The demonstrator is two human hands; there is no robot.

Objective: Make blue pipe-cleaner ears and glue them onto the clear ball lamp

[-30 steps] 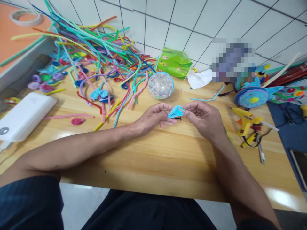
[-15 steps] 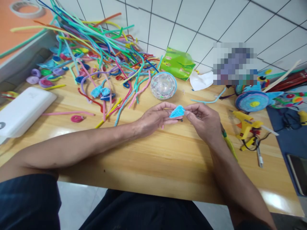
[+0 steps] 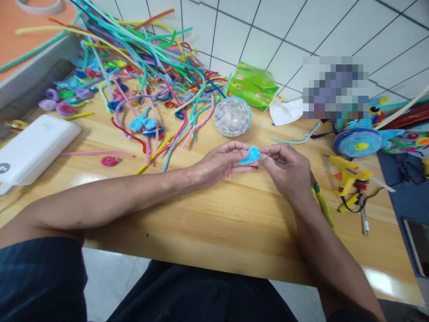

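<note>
Both my hands meet over the middle of the wooden table (image 3: 217,223). My left hand (image 3: 219,162) and my right hand (image 3: 288,167) pinch a small light-blue piece of folded pipe cleaner (image 3: 250,155) between their fingertips, the left from its left side, the right from its right. The piece is a flattened pointed shape, partly hidden by my fingers. Just beyond my hands lies a clear glittery ball (image 3: 232,117) with a blue rim.
A big heap of coloured pipe cleaners (image 3: 144,58) covers the far left. A white box (image 3: 33,150) lies at the left edge. A green packet (image 3: 254,87), a yellow glue gun (image 3: 348,176) and a blue coiled craft (image 3: 358,143) sit to the right.
The blue piece has been squeezed from an open triangle into a smaller, flatter shape, and my fingers have closed in on it. The camera has shifted slightly.
</note>
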